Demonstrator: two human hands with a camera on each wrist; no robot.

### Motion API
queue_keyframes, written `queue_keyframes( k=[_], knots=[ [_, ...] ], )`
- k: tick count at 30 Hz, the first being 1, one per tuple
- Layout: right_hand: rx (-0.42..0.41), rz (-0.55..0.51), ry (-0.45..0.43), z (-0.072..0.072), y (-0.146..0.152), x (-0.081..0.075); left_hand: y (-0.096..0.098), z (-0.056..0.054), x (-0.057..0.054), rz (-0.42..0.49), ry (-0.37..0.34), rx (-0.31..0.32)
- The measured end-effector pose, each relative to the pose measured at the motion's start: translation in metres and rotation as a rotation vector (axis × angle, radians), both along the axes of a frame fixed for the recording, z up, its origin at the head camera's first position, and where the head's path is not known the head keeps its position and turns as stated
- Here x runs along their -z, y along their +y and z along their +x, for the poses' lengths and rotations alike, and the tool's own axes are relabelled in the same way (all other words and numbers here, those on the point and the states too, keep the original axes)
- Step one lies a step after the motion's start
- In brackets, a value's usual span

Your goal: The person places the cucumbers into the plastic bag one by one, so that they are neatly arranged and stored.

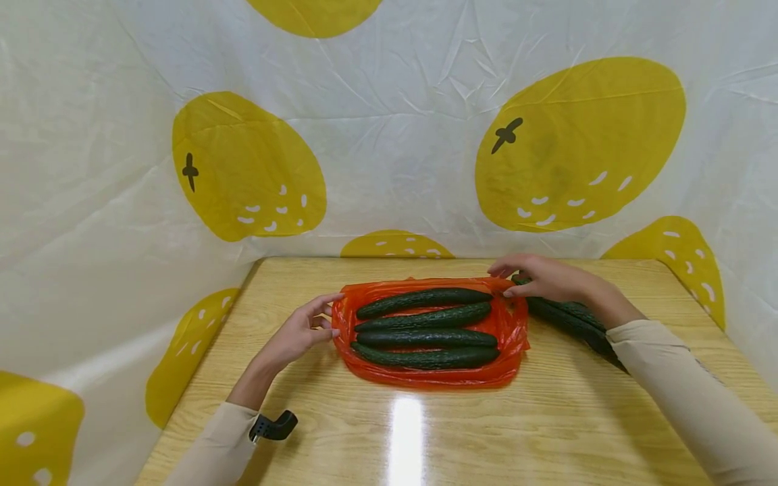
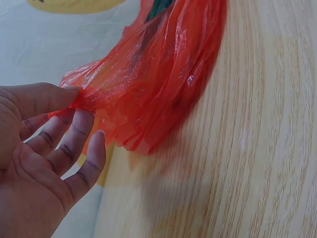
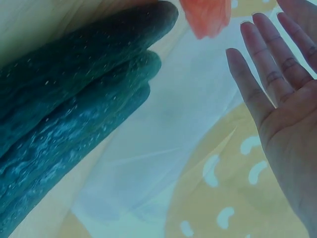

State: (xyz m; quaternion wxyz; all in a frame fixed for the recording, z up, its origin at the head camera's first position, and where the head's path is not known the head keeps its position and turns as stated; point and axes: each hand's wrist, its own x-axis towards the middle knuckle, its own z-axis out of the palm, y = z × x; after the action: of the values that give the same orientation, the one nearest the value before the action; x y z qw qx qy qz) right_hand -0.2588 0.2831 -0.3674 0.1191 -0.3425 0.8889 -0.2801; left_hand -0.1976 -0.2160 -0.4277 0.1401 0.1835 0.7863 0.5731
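A red plastic bag is spread on the table with several dark green cucumbers lying side by side on it. At its left end my left hand pinches the bag's edge between thumb and fingers, as the left wrist view shows on the gathered plastic. My right hand hovers at the bag's far right corner. In the right wrist view that hand has its fingers extended, apart from the bag's red tip. Beneath the right forearm lie more cucumbers, partly covered; three ends show in the right wrist view.
All this rests on a wooden table. A white curtain with yellow fruit prints stands behind the table and along its sides. A black strap-like device sits at the left wrist.
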Motion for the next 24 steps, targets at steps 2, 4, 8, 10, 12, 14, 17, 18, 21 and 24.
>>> queue_keyframes(
  k=[2,4,8,10,12,14,17,18,21,24],
  knots=[
    [0.013,-0.004,0.018,0.000,0.005,0.000,0.000,-0.001,0.000,0.001,0.000,0.002],
    [0.020,-0.020,0.019,0.002,0.009,0.000,0.000,0.000,0.000,0.003,-0.004,0.003],
    [0.027,-0.049,0.009,0.006,0.016,-0.001,0.000,0.000,0.000,0.010,-0.016,0.001],
    [0.036,-0.049,0.006,0.008,0.020,-0.001,0.000,0.000,0.000,0.015,-0.022,-0.001],
    [0.057,-0.040,-0.001,0.010,0.025,-0.001,-0.001,0.000,0.000,0.021,-0.027,-0.002],
    [0.080,-0.034,-0.014,0.012,0.030,-0.001,-0.001,0.000,0.000,0.023,-0.026,-0.002],
    [0.106,-0.020,-0.022,0.013,0.037,0.002,-0.002,-0.001,0.001,0.018,-0.022,-0.002],
    [0.108,-0.018,-0.020,0.013,0.040,0.003,-0.002,-0.001,0.001,0.016,-0.022,-0.002],
    [0.122,-0.012,-0.021,0.014,0.047,0.007,-0.002,-0.001,0.002,0.014,-0.022,-0.003],
    [0.131,-0.011,-0.011,0.015,0.055,0.010,-0.002,-0.002,0.003,0.018,-0.018,-0.003]
  ],
)
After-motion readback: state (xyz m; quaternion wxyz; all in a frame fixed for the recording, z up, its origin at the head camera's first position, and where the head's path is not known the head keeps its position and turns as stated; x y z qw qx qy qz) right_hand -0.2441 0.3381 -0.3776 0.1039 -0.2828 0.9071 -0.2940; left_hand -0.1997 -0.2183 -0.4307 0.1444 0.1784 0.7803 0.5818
